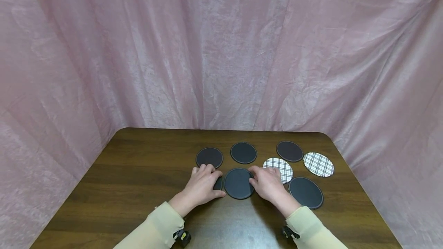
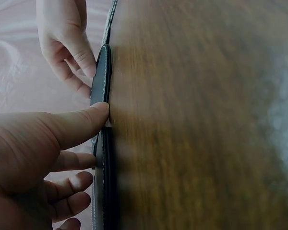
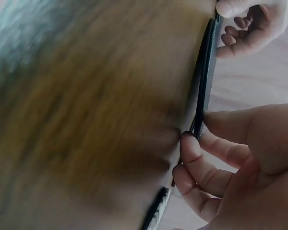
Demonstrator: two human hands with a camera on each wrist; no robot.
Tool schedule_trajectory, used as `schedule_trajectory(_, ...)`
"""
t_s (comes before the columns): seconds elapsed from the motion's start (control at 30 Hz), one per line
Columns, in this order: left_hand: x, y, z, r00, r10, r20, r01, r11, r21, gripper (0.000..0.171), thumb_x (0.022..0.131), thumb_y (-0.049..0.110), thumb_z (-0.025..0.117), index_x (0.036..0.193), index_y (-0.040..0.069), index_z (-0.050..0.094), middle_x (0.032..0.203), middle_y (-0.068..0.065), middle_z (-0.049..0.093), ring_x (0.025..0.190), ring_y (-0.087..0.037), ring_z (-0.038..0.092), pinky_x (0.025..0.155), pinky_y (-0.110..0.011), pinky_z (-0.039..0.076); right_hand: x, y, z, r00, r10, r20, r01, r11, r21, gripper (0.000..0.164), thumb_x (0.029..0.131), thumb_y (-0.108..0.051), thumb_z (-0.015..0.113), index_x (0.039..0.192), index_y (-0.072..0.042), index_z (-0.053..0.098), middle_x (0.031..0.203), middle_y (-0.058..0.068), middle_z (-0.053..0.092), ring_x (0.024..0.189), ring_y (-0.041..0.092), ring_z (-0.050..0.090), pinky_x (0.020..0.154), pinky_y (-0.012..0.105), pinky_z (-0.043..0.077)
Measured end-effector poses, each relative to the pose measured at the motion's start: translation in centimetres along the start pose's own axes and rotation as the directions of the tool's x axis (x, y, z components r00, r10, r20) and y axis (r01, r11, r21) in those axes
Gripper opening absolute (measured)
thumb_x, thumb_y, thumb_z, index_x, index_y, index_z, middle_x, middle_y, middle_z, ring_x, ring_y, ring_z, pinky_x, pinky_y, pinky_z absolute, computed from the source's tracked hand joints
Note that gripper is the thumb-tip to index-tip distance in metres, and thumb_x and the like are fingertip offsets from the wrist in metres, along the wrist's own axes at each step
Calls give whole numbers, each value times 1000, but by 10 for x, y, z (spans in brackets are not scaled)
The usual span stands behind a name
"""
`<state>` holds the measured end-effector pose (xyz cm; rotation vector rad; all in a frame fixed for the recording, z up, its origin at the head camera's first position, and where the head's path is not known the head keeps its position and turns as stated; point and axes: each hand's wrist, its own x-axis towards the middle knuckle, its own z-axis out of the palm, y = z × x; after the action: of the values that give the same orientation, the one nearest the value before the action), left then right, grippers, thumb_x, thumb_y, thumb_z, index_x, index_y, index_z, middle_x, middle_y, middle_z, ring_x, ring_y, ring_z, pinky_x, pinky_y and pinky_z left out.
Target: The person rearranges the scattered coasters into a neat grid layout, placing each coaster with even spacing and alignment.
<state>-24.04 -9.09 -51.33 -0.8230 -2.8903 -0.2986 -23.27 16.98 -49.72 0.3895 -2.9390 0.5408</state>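
Observation:
A round dark coaster with a stitched edge (image 1: 238, 184) lies in the middle of the front row, between both hands. My right hand (image 1: 266, 182) pinches its right edge; in the right wrist view the thumb (image 3: 225, 125) is on its upper face and fingertips are at the rim. My left hand (image 1: 202, 187) reaches over another dark coaster (image 1: 218, 184), mostly hidden beneath it. The left thumb (image 2: 86, 122) touches the middle coaster's left edge, its fingers spread apart from the thumb. Under and behind the right hand lies a white plaid coaster (image 1: 284, 170).
More dark coasters lie behind: one at left (image 1: 209, 156), one at centre (image 1: 243, 153), one at right (image 1: 289, 151). Another plaid one (image 1: 318, 164) and a dark one (image 1: 306, 192) are right. The brown wooden table (image 1: 114, 187) meets a pink curtain (image 1: 221, 49).

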Motion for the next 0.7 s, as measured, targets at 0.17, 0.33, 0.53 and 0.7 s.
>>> schedule_trajectory(0.17, -1, -1, 3, 1000, -2, 1, 2, 1000, -5, 62, 87, 55, 93, 130, 13, 79, 118, -7, 65, 107, -28, 56, 88, -47, 41, 1, -2, 5, 999, -20, 25, 21, 999, -44, 31, 96, -17, 87, 126, -15, 78, 81, -5, 63, 99, 35, 65, 111, 77, 35)
schedule_trajectory(0.33, -1, 0, 4, 1000, -1, 4, 1, 1000, -16, 60, 87, 54, 93, 129, 13, 79, 116, -6, 65, 106, -27, 55, 86, -46, 39, 1, -4, 4, 999, -11, 37, 12, 1000, -27, 33, 95, -20, 88, 126, -16, 78, 82, -6, 61, 93, 30, 62, 113, 77, 33)
schedule_trajectory(0.53, -1, 0, 2, 1000, 0, 2, 0, 1000, -18, 60, 87, 53, 94, 130, 13, 79, 116, -6, 65, 105, -27, 55, 86, -46, 38, -3, -6, -3, 997, -30, 72, 29, 999, 17, 43, 89, -28, 94, 126, -15, 78, 91, -5, 63, 93, 25, 60, 113, 77, 32)
schedule_trajectory(0.7, -1, 0, 0, 1000, 6, -1, -6, 1000, -23, 60, 87, 52, 94, 130, 13, 79, 116, -6, 65, 105, -27, 55, 86, -46, 38, -6, -7, -7, 994, -43, 105, 40, 999, 27, 48, 86, -28, 97, 127, -14, 78, 96, -2, 66, 96, 25, 61, 110, 75, 35)
